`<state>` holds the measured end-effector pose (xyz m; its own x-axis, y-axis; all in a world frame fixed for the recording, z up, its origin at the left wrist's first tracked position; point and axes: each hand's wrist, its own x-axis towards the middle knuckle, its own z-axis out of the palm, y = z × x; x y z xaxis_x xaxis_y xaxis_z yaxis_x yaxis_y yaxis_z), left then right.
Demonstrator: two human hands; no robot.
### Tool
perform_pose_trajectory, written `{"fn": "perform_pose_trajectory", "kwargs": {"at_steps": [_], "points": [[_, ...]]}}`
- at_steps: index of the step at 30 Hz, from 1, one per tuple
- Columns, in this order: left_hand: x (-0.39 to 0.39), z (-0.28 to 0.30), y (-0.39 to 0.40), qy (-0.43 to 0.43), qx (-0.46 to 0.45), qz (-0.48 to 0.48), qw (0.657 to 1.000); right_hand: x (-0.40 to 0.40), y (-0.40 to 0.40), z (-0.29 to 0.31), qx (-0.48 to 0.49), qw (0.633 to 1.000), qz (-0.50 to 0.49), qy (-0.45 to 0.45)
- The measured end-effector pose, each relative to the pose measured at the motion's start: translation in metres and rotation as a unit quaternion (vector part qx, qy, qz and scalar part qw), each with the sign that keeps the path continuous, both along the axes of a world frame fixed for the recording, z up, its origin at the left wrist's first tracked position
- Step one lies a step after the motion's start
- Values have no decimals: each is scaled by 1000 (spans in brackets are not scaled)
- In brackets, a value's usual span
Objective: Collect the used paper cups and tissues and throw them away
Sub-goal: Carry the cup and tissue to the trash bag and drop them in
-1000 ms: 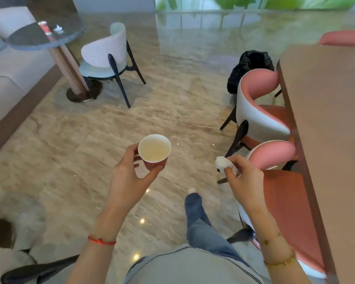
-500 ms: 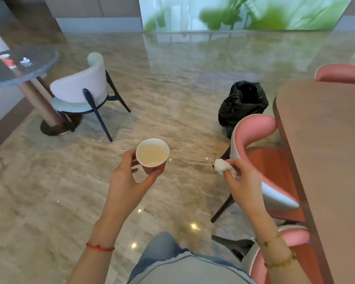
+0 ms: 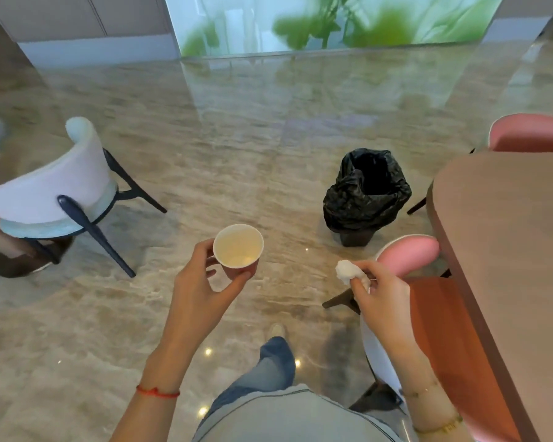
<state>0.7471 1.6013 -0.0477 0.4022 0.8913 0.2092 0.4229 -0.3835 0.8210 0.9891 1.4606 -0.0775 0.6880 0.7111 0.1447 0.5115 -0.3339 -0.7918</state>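
My left hand [image 3: 201,288] grips a red paper cup [image 3: 238,250] with a white, empty inside, held upright in front of me. In my right hand [image 3: 380,298] is a crumpled white tissue [image 3: 347,271], pinched between the fingertips. A bin lined with a black bag [image 3: 366,193] stands open on the floor ahead and to the right, beyond both hands.
A brown table [image 3: 508,250] runs along the right with pink chairs [image 3: 409,256] tucked against it, one right by my right hand. A white chair with dark legs [image 3: 51,193] stands at the left. Polished marble floor [image 3: 237,154] lies between me and the bin.
The view has moved forward and turned: the bin is nearer and more central, the white chair has slid left, and the round table with the other cup has left the view. Both hands keep their hold.
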Motion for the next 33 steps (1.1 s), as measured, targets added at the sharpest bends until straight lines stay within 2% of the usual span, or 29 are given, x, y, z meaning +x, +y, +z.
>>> {"fn": "perform_pose_trajectory", "kwargs": {"at_steps": [6, 12, 21, 33], "points": [[105, 21, 148, -8, 5, -60, 998, 93, 131, 22, 39, 998, -50, -29], [211, 29, 258, -12, -5, -130, 991, 175, 214, 20, 39, 991, -122, -28], [380, -13, 379, 14, -55, -209, 976, 305, 306, -30, 0, 985, -171, -17], [681, -66, 501, 84, -97, -292, 948, 555, 433, -66, -79, 968, -225, 79]]}}
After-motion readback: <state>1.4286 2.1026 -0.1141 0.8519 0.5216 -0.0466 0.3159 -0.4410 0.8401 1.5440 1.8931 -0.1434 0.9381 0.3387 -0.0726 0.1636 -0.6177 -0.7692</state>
